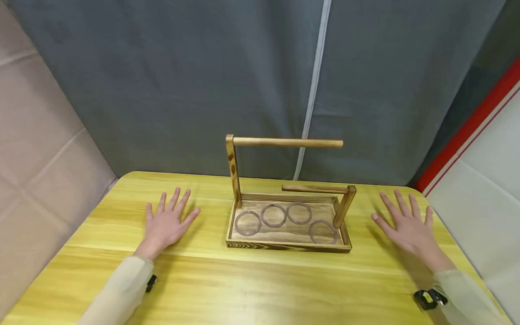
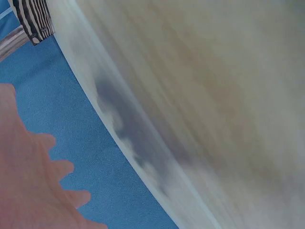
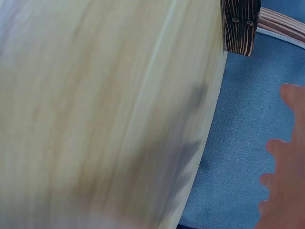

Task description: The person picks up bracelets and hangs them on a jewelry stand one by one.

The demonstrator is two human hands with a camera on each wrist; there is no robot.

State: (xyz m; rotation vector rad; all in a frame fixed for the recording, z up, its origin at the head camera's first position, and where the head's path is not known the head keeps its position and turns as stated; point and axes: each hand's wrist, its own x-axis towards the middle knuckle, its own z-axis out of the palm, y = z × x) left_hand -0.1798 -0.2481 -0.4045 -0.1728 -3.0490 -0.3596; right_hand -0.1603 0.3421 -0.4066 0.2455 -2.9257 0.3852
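My left hand (image 1: 164, 228) is spread flat with straight fingers, palm down at the left of the wooden table. On the other side, my right hand (image 1: 411, 232) has its fingers spread too. Neither holds anything. Between them stands a brown wooden tray (image 1: 284, 247) with two posts. A long upper bar (image 1: 288, 142) extends from its left post, and a shorter lower bar (image 1: 310, 189) from its right post. Several thin translucent rings (image 1: 273, 226) lie inside the tray. Both wrist views show a hand's fingers apart, the left hand (image 2: 31, 176) and the right hand (image 3: 288, 157).
The yellow wood-grain table (image 1: 260, 289) ends just behind the tray at its far edge. A grey curtain (image 1: 195, 90) hangs behind it. Pale panels (image 1: 44, 149) stand at the left, and a white panel with a red border (image 1: 479, 122) is at the right.
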